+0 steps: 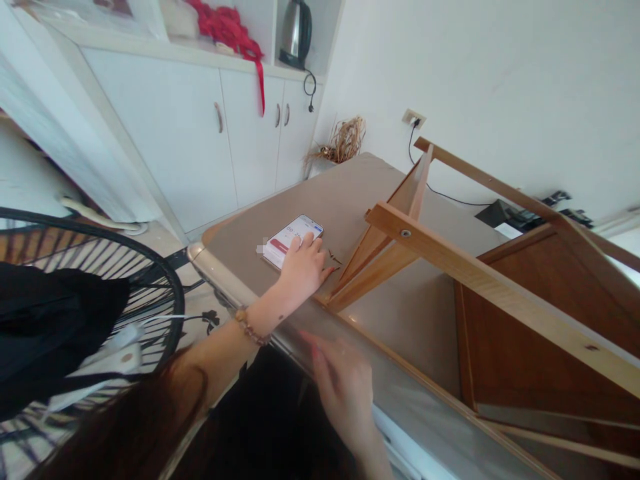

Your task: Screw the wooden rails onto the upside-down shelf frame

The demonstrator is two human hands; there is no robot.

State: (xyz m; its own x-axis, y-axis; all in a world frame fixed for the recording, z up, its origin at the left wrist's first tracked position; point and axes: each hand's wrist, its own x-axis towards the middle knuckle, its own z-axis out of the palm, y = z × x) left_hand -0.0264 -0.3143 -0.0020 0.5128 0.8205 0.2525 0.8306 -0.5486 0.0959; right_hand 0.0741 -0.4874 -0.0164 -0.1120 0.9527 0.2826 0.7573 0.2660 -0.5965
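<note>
My left hand (305, 261), with a beaded bracelet (250, 325) at its wrist, reaches over a phone (291, 241) lying face up on the table (345, 180). Its fingers are loosely spread and at least one fingertip overlaps the lit screen, which shows large digits and a red bar. Small dark screw-like pieces (334, 258) lie just beyond those fingers. At the table's near edge is my right hand (347, 380), empty, index finger and thumb apart; its other fingers are partly hidden. A wooden frame (465, 267) with slanted panels stands on the table to the right.
A brown wooden panel (545, 327) sits within the frame on the right. Left of the table is a black woven chair (173, 293) with dark cloth (60, 320) and a white device (117, 360). White cabinets (165, 133) and a kettle (296, 33) are behind.
</note>
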